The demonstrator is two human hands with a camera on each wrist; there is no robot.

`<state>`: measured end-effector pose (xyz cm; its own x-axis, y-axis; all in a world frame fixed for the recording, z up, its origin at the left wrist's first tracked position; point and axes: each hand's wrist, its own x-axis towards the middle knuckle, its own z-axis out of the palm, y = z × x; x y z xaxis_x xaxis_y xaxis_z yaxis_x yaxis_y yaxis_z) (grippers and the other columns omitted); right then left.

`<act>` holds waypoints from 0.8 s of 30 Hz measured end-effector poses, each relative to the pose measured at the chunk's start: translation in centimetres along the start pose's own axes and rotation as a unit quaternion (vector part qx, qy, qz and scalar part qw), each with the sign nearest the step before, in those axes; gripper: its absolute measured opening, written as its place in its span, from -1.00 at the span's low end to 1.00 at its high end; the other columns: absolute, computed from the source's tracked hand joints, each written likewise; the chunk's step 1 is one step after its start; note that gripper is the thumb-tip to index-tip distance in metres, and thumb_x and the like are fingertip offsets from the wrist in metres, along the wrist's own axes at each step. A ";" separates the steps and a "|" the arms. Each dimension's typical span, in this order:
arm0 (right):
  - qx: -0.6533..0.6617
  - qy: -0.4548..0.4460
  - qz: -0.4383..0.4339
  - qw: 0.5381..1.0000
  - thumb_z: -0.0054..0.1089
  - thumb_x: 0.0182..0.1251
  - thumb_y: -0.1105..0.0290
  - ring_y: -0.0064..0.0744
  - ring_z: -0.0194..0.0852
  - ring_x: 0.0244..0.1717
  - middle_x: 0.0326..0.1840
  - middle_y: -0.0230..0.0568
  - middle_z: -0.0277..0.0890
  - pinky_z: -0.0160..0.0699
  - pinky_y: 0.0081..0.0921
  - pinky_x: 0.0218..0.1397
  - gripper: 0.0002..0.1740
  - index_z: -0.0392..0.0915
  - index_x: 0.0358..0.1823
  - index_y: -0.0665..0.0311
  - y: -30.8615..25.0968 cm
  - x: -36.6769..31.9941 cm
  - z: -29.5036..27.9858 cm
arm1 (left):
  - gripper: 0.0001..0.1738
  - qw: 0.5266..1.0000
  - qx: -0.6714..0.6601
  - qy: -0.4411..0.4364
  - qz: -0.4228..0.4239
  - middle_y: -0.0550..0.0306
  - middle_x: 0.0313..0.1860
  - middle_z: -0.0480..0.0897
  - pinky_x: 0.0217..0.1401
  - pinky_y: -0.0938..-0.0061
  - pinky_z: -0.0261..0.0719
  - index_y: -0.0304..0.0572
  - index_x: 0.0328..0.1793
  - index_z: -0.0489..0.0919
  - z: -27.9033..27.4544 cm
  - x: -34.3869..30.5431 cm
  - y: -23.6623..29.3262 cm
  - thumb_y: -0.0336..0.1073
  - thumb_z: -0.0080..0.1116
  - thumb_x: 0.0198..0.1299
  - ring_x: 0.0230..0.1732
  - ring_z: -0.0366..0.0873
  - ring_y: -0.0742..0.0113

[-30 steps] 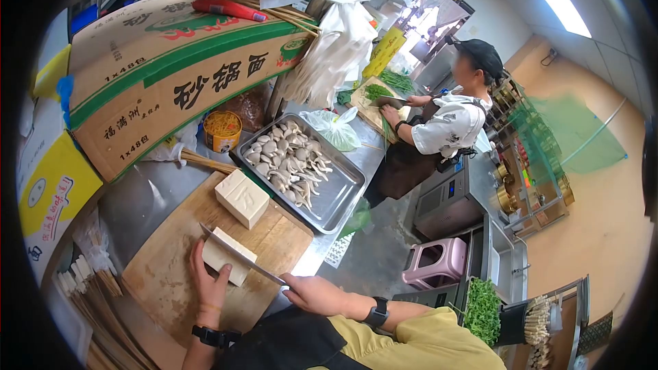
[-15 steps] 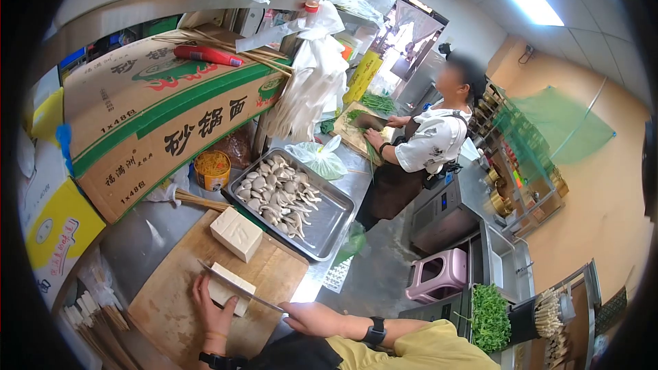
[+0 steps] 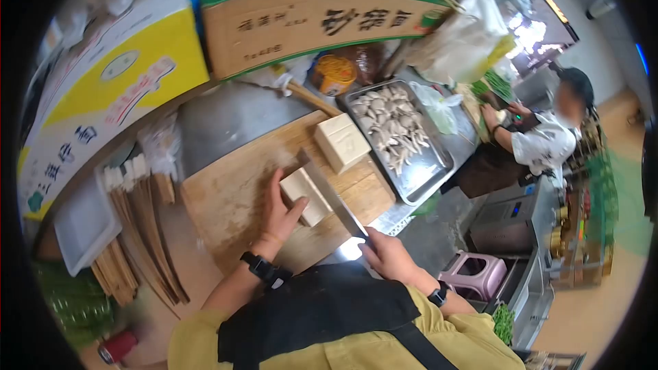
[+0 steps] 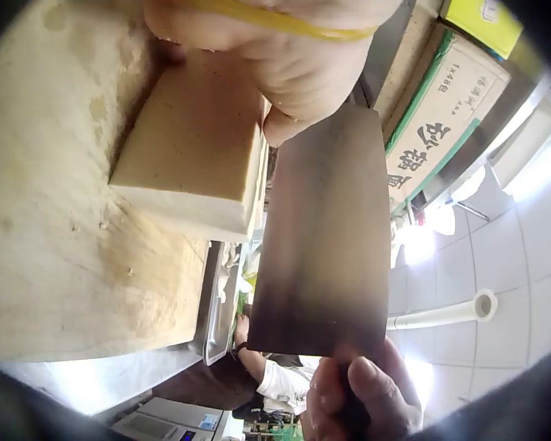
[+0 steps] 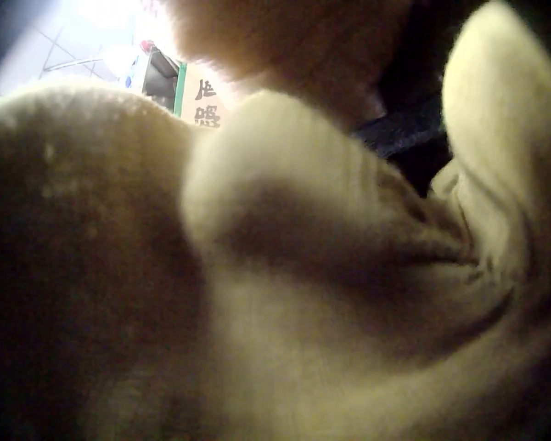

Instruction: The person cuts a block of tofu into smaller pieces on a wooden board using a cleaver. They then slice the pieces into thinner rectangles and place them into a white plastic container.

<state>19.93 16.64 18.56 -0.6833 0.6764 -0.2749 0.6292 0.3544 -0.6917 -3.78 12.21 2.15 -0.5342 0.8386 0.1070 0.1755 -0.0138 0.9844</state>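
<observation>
On the wooden cutting board [image 3: 233, 181] lies a pale slab of tofu [image 3: 306, 197]. My left hand [image 3: 277, 211] holds it from the left, thumb on the near part and fingers round the far end. My right hand [image 3: 391, 258] grips the handle of a cleaver [image 3: 336, 195], whose broad blade runs along the slab's right side. In the left wrist view the blade [image 4: 323, 239] stands upright beside the tofu [image 4: 193, 138]. A bigger tofu block [image 3: 341, 142] sits farther back on the board. Yellow cloth fills most of the right wrist view, hiding the right hand's work.
A metal tray [image 3: 428, 181] of oyster mushrooms [image 3: 392, 123] stands right of the board. Behind are a tub of orange shreds [image 3: 334, 74] and a cardboard box [image 3: 288, 27]. Wooden sticks [image 3: 147, 233] and a white bin [image 3: 86, 226] lie left. Another person [image 3: 548, 137] works at the far right.
The head view has swung left and down, so everything sits farther right in it. The cleaver, over the slab's edge before, now stands more to its right. Both hands keep their holds.
</observation>
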 end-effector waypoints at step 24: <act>0.004 -0.037 0.025 0.999 0.07 0.36 0.32 0.26 0.49 -0.19 -0.29 0.22 0.52 0.48 -0.07 -0.18 -0.69 0.39 0.05 0.31 0.1 0.5 -0.1 | -0.19 0.994 -0.105 0.007 -0.029 -0.10 0.34 0.31 0.38 0.25 0.32 -0.18 0.46 0.25 0.3 -0.1 -0.9 -0.25 0.37 0.10 0.36 0.28 0.05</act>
<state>19.70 17.08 18.40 -0.6774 0.6431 -0.3571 0.6599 0.3167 -0.6814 -3.61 12.33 1.23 -0.5507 0.8332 0.0505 -0.0315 -0.0812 0.9962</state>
